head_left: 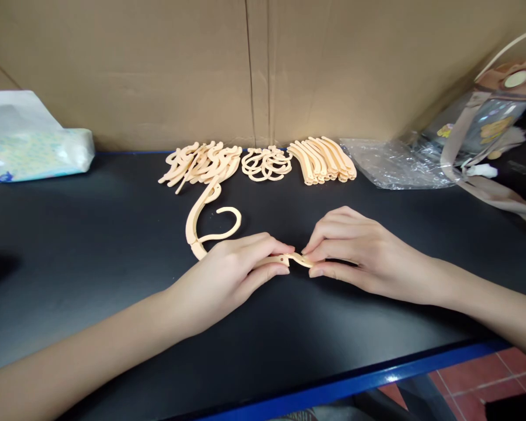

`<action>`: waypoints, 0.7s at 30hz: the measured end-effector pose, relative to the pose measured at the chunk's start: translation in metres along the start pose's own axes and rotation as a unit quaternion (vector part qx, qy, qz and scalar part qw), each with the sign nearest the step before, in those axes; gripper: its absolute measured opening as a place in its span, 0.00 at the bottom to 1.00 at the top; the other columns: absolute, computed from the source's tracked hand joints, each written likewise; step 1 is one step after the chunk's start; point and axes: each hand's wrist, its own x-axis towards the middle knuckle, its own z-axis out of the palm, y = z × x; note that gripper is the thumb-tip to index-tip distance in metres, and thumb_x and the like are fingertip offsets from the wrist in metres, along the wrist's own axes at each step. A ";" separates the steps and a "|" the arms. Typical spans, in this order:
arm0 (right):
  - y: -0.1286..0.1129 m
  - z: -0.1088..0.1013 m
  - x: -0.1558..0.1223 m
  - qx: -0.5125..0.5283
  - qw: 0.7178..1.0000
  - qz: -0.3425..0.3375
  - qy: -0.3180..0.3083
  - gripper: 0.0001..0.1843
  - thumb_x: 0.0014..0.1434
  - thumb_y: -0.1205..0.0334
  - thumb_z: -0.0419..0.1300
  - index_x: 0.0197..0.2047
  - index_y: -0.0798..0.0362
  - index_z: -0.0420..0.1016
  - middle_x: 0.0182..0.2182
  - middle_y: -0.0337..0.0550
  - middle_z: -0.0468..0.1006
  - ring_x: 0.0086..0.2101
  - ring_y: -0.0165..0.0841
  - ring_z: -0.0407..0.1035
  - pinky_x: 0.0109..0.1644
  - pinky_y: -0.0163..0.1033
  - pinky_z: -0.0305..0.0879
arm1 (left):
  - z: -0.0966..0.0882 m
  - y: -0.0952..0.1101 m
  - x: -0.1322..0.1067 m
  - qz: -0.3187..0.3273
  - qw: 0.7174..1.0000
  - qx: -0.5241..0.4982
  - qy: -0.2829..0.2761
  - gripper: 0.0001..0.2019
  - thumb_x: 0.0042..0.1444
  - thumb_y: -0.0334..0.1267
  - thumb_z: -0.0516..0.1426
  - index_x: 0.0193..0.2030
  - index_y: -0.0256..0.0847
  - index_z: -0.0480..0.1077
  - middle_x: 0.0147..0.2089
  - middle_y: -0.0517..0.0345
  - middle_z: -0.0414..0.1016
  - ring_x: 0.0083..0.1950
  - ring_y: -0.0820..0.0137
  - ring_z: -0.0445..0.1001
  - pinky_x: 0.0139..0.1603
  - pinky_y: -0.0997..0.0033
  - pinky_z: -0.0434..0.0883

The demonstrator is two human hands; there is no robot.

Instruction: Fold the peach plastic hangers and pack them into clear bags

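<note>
My left hand (234, 270) and my right hand (355, 251) meet at the middle of the black table (92, 245). Both pinch a small peach plastic piece (293, 258) between their fingertips. That piece joins a partly assembled peach hanger part (197, 225) with a curved hook, which lies on the table to the left behind my left hand. Three piles of peach parts lie along the back: curved arms (201, 164), ring-like hooks (266, 164) and straight bars (323, 159).
A cardboard wall (158, 64) stands behind the table. A tissue pack (35, 153) lies at the back left. Crumpled clear plastic (394, 164) and a transparent bag with straps (486, 128) sit at the back right. The blue table edge (377, 374) runs near me.
</note>
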 end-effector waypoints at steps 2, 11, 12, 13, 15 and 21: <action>0.000 0.000 0.000 -0.001 1.000 -0.004 -0.003 0.09 0.68 0.64 0.57 0.38 0.56 0.76 0.36 0.42 0.79 0.38 0.30 0.70 0.50 0.42 0.58 | 0.000 0.001 0.000 -0.002 1.000 -0.004 -0.003 0.08 0.67 0.32 0.56 0.50 0.36 0.72 0.41 0.62 0.77 0.40 0.80 0.76 0.42 0.87 0.67; -0.003 0.001 -0.001 -0.006 1.000 -0.012 0.000 0.08 0.68 0.64 0.57 0.38 0.56 0.75 0.35 0.41 0.79 0.37 0.31 0.69 0.51 0.42 0.60 | 0.001 0.002 0.001 -0.014 1.000 -0.017 -0.007 0.05 0.67 0.32 0.56 0.45 0.38 0.73 0.39 0.64 0.76 0.37 0.80 0.75 0.39 0.85 0.66; -0.003 0.002 -0.001 -0.012 1.000 -0.014 0.003 0.08 0.68 0.63 0.57 0.38 0.55 0.75 0.35 0.41 0.79 0.37 0.31 0.69 0.51 0.43 0.60 | 0.001 0.003 0.001 -0.015 1.000 -0.018 -0.008 0.05 0.67 0.32 0.56 0.45 0.38 0.72 0.39 0.65 0.76 0.37 0.80 0.75 0.39 0.85 0.66; -0.004 0.002 -0.001 -0.018 1.000 -0.017 0.006 0.08 0.68 0.63 0.57 0.38 0.55 0.75 0.35 0.41 0.79 0.37 0.31 0.69 0.51 0.43 0.60 | 0.001 0.003 0.002 -0.015 1.000 -0.019 -0.009 0.05 0.67 0.32 0.55 0.45 0.38 0.72 0.39 0.65 0.77 0.37 0.80 0.75 0.39 0.84 0.67; -0.004 0.004 -0.001 -0.026 0.999 -0.023 0.012 0.08 0.68 0.63 0.57 0.37 0.56 0.75 0.34 0.41 0.79 0.37 0.31 0.69 0.51 0.43 0.60 | 0.001 0.004 0.002 -0.018 1.000 -0.021 -0.012 0.04 0.67 0.32 0.55 0.44 0.39 0.72 0.38 0.65 0.77 0.36 0.80 0.76 0.38 0.84 0.67; -0.007 0.006 -0.002 -0.070 0.997 -0.035 0.019 0.09 0.67 0.64 0.58 0.35 0.56 0.75 0.32 0.38 0.77 0.36 0.30 0.68 0.54 0.43 0.61 | -0.001 0.005 0.003 -0.041 0.997 -0.058 -0.031 0.04 0.67 0.34 0.55 0.43 0.40 0.72 0.38 0.66 0.78 0.37 0.79 0.77 0.38 0.83 0.69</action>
